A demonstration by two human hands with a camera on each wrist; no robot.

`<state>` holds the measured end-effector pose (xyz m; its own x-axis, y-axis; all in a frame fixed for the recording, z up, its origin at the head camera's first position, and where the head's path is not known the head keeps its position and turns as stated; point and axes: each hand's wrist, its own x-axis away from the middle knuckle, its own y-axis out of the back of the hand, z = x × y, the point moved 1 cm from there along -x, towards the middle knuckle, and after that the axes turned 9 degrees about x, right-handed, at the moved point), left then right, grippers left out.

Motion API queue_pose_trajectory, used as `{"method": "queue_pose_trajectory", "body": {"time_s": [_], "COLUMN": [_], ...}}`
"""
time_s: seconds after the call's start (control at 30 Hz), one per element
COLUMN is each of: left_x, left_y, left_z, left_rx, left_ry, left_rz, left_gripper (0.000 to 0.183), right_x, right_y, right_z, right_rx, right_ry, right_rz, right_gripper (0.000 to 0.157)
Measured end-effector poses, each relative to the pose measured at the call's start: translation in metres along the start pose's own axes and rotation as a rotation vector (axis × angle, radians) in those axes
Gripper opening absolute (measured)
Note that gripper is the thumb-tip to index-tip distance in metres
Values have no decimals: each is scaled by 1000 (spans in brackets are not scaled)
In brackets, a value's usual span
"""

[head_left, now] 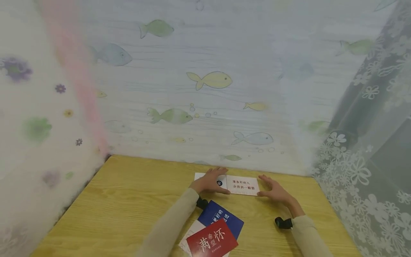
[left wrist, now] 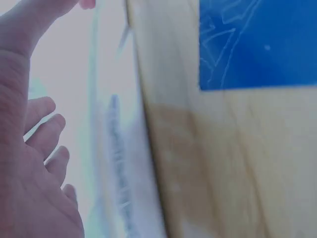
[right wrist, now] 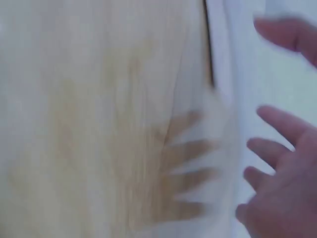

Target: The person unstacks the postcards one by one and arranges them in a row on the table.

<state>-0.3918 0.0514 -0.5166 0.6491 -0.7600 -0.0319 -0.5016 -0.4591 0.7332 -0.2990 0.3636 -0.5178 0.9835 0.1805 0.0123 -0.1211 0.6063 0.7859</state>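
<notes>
Near the back of the table lies a white card (head_left: 240, 191) printed with red Chinese characters. My left hand (head_left: 212, 181) spreads over another white card (head_left: 198, 175), which adjoins it on the left and shows a dark round mark. Much of that card is hidden beneath the hand. At the right end of the red-lettered card, my right hand (head_left: 275, 191) has its fingers apart; whether the tips touch the edge I cannot tell. In the right wrist view its fingers (right wrist: 270, 151) are loosely extended, with shadows on the wood.
A red card (head_left: 212, 244) overlaps a blue card (head_left: 236, 222) and a whitish card (head_left: 189, 235) at the front middle. The wooden table (head_left: 128, 200) meets a fish-printed curtain (head_left: 179, 142) at the back. Lacy flowered fabric (head_left: 359, 185) hangs along the right.
</notes>
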Motion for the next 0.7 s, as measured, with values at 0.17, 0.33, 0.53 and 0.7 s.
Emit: {"method": "queue_pose_trajectory", "body": {"time_s": [0.17,0.33,0.53,0.7], "left_x": [28,73,130,171], "left_y": [10,9,-9,-26], "left_z": [-7,-18,-32,-47], "left_rx": [-25,-32,-112,-167], "left_ry": [-114,-128,-103,-44], "left_rz": [-5,50,85,137], "left_gripper": [93,88,86,88], "right_x": [25,48,66,76], "right_y": [-8,-32,-68,-87], "right_z": [43,80,104,116], "right_rx": [-6,15,107,139], "right_ry": [159,276,327,345], "right_rz": [-127,-58,203,322], "right_gripper": [72,77,95,94]}}
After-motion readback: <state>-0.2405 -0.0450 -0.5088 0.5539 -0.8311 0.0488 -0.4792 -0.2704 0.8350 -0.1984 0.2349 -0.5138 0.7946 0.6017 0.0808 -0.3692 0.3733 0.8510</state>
